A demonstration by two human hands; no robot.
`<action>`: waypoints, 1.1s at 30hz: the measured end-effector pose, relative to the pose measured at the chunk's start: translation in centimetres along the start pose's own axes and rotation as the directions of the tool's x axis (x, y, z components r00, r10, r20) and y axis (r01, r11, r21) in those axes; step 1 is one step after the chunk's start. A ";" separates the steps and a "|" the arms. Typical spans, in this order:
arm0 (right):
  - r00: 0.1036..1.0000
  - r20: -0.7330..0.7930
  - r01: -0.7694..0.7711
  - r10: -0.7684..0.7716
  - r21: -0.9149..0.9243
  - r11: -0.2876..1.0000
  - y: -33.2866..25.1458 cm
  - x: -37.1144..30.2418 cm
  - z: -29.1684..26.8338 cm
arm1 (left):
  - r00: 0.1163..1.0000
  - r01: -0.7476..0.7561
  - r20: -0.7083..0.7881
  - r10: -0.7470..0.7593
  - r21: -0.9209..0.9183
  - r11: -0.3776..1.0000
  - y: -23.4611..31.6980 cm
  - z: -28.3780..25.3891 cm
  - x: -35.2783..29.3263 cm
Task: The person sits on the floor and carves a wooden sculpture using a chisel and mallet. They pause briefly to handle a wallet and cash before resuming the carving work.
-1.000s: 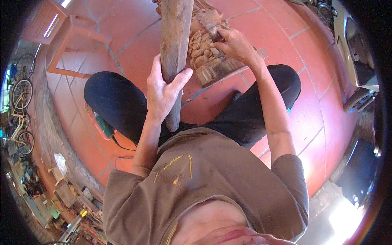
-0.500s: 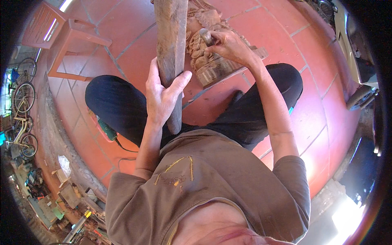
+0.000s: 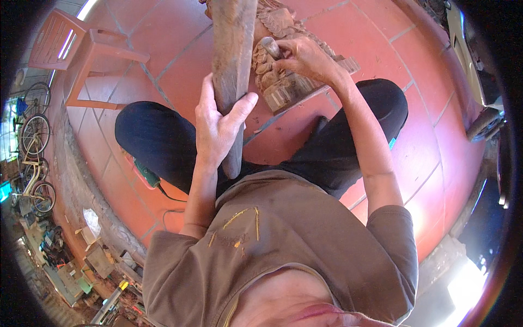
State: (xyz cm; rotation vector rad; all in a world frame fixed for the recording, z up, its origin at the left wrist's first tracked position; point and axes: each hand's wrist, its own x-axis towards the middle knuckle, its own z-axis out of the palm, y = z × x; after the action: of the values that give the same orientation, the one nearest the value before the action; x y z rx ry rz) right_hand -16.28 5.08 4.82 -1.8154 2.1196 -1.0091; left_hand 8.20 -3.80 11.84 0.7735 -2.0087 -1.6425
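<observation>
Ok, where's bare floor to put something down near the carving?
Bare tiles lie between the plastic chair and the post, and right of the carving toward the car. Crowded at the centre: left hand grips the post, right hand works the carving.

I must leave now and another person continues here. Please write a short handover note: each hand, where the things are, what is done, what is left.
Left hand: grip closed around the wooden post, holding it upright between the knees.
Right hand: fingers closed on a small tool pressed against the carved wooden piece, which rests on the red tile floor.
Done: carving already has deep relief.
Left: cannot tell how much remains.
</observation>
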 end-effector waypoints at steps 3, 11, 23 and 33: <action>1.000 0.006 0.009 -0.009 -0.007 1.000 -0.5 0.0 0.1 | 0.999 -0.034 0.017 0.032 0.132 0.991 -0.8 0.6 0.4; 0.986 -0.117 -0.145 0.121 -0.231 0.962 0.8 -0.4 -1.3 | 0.981 0.101 0.153 -0.115 0.098 0.990 -3.6 -0.9 1.5; 0.997 -0.049 -0.059 0.059 0.007 0.998 0.8 -0.4 0.4 | 0.991 0.092 0.099 -0.089 -0.028 0.995 -3.3 -1.0 1.0; 0.998 -0.006 -0.068 0.068 -0.021 0.997 0.5 0.3 0.9 | 0.999 -0.025 0.034 0.021 0.131 0.991 -2.1 0.2 0.9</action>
State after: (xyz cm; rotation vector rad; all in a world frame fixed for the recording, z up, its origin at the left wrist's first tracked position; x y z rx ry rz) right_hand -16.29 4.47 3.95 -1.7389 2.1869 -0.9802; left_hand 7.74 -4.58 9.69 0.7706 -2.1574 -1.5314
